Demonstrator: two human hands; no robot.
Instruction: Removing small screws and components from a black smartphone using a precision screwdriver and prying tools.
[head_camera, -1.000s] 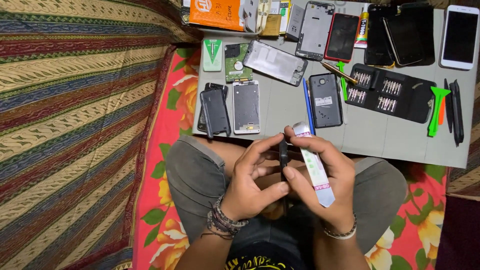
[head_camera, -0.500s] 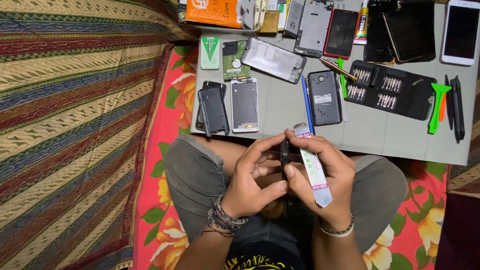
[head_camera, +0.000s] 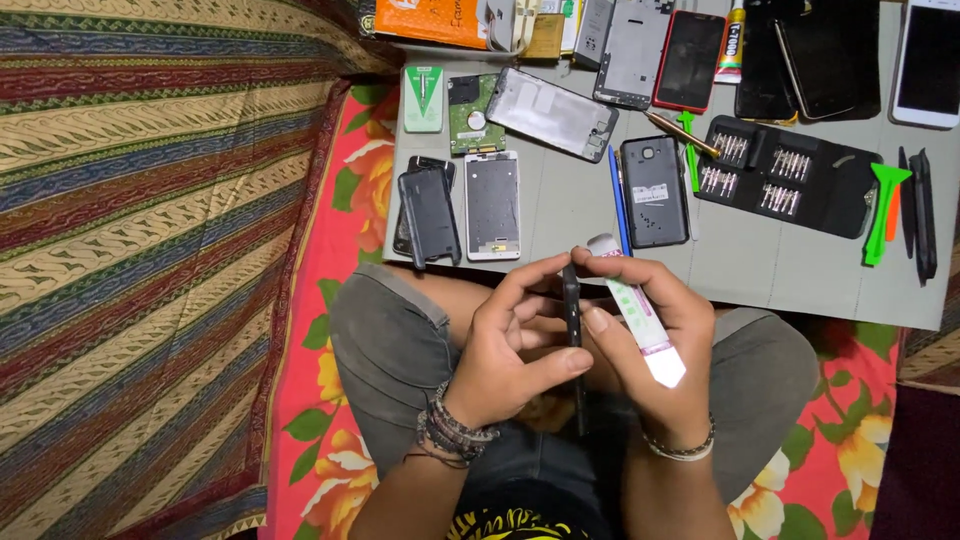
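While two green pry tools (head_camera: 884, 205) lie nearby, left hand (head_camera: 510, 345) and right hand (head_camera: 655, 345) pinch one dark phone (head_camera: 572, 320), seemingly edge-on.

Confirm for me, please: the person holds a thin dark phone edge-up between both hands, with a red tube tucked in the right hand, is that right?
Not quite: the tube in the right hand is white, not red, as the head view shows. The rest holds: the thin dark phone stands edge-up between both hands, the left hand gripping its other side.

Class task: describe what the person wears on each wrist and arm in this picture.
The left hand has a stack of dark, beaded and corded bracelets at its wrist. The right hand has one thin, pale bracelet. Both forearms are bare, with no sleeves in view.
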